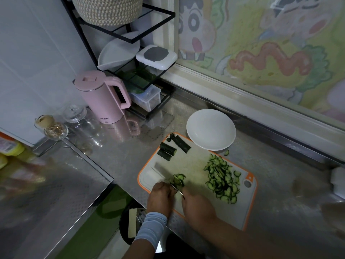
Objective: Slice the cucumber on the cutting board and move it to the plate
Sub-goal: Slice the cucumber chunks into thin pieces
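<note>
right grip: our right hand (196, 204), low in the frame just right of centre, is closed round the knife (164, 174) handle, which the hand hides.
knife line: the blade runs from that grip up and to the left across the board (188, 159), so its long axis is a diagonal.
left grip: our left hand (161, 195) sits just left of the blade with its fingers curled down on the piece (177, 180) being cut. Most of it is hidden under them, and only a few fresh cuts show at the blade.
nearer hand: both hands flank the piece, left holding, right cutting. We judge the next cut falls right there, with the fingers very close to the edge.
slices: the finished heap (222, 180) lies on the board to the right of the grips, apart from the blade.
chunks: three uncut lengths (168, 148) wait at the board's upper left end, beyond the knife tip, nearer our left hand.
plate: white and bare (211, 129), it stands on the table (270, 174) above the board, touching or overlapping its upper edge. It lies up the frame from the heap.
stray slice: one (226, 152) lies on the table just off the board, below the plate.
progress: we judge slicing partly done, and nothing moved to the plate.
</note>
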### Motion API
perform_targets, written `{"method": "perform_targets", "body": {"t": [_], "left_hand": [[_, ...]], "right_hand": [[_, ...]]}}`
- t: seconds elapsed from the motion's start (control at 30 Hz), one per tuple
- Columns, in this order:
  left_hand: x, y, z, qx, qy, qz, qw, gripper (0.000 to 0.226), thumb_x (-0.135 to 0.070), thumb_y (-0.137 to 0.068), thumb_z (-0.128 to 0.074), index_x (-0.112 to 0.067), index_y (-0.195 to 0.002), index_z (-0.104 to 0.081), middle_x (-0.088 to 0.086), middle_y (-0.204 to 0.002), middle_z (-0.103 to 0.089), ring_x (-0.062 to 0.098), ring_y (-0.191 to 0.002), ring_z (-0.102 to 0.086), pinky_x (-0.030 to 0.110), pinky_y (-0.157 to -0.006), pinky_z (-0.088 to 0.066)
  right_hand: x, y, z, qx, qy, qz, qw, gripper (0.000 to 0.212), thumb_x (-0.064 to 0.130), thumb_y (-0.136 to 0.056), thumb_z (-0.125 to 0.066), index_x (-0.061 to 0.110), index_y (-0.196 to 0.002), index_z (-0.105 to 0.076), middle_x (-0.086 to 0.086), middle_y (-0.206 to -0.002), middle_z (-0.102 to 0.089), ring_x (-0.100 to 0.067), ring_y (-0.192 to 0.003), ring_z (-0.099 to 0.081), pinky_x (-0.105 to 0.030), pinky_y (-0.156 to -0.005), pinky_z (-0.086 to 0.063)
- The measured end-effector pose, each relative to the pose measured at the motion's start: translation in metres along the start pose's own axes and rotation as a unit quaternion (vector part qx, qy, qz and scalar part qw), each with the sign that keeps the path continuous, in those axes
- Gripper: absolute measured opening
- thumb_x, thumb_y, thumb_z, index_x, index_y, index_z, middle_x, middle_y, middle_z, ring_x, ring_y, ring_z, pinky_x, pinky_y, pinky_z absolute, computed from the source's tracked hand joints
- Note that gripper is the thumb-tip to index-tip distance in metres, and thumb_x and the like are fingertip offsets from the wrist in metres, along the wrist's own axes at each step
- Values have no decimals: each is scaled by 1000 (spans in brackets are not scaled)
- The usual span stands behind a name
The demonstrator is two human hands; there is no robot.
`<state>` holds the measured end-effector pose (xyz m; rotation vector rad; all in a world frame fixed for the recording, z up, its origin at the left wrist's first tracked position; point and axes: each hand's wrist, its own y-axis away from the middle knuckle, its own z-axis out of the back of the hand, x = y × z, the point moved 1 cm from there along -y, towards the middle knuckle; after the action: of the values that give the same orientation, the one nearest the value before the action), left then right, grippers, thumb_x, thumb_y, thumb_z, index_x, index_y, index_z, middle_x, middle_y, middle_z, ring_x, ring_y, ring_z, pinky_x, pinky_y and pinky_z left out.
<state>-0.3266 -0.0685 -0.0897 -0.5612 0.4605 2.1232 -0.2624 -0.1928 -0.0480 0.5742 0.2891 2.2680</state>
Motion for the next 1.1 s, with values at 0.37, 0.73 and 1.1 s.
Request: {"method": "perform_targets", "body": {"t": [0.37, 0.73, 1.1], "left_hand": [[4, -1, -1, 1, -6, -18, 1000, 21, -29, -89, -59, -14, -79, -69, 1, -89, -62, 18, -89, -55, 22, -78, -41], [5, 1, -5, -15, 1, 4, 1000, 11, -20, -83, -66, -13, -73, -67, 3, -77, -59, 22, -78, -55, 26, -68, -43], [12, -2, -8, -15, 1, 10, 1000, 16, -32, -85, -63, -19, -86, -71, -1, -87, -63, 17, -86, -55, 21, -74, -40]], "right_hand": [[-14, 18, -3, 21, 15, -6, 1000, 30, 24, -103, -27, 18, -128, -42, -9, -105, -67, -29, -99, -62, -36, -79, -47], [5, -10, -4, 10, -13, -16, 1000, 33, 24, -102, -30, 19, -133, -38, -11, -104, -67, -30, -98, -63, -34, -75, -46], [-25, 31, 0, 11, -22, -13, 1000, 27, 31, -102, -28, 20, -121, -44, -11, -99, -67, -32, -93, -63, -36, -71, -45]]}}
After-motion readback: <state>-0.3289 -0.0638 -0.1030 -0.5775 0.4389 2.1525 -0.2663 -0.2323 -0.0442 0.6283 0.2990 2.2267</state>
